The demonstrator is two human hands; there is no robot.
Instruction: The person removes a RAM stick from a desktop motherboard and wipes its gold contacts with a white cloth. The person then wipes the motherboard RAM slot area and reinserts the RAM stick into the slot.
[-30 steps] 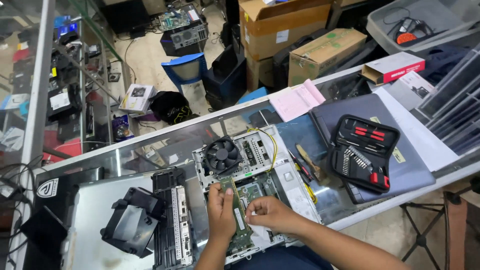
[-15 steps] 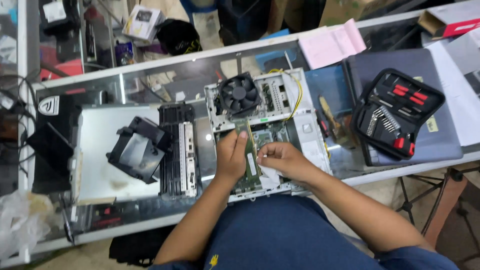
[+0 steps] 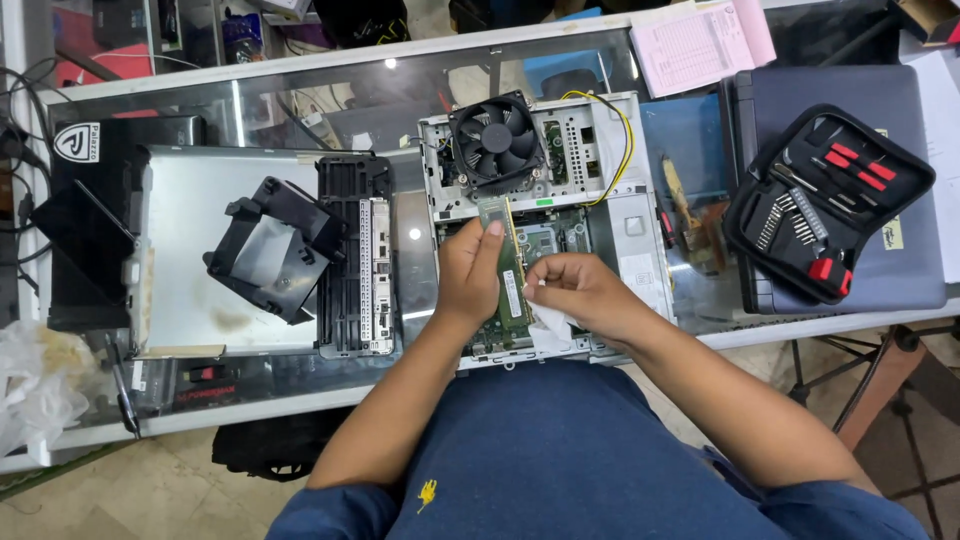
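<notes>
Pretty clearly a computer repair shop: glass-topped desk [image 3: 300,75] with a gutted small desktop PC [image 3: 545,215], an open screwdriver bit kit [image 3: 825,200], a closed laptop [image 3: 900,110] and a pink receipt pad [image 3: 700,45].

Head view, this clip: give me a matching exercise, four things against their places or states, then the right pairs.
Things:
1. memory stick
2. cooling fan
3. tool kit case
4. pink paper

Places or states:
A. lying open on a closed laptop
B. held by the left hand, with the right hand pressing a white wipe to it
C. at the counter's far edge
D. mounted in the opened computer case

Pairs: 1-B, 2-D, 3-A, 4-C.
</notes>
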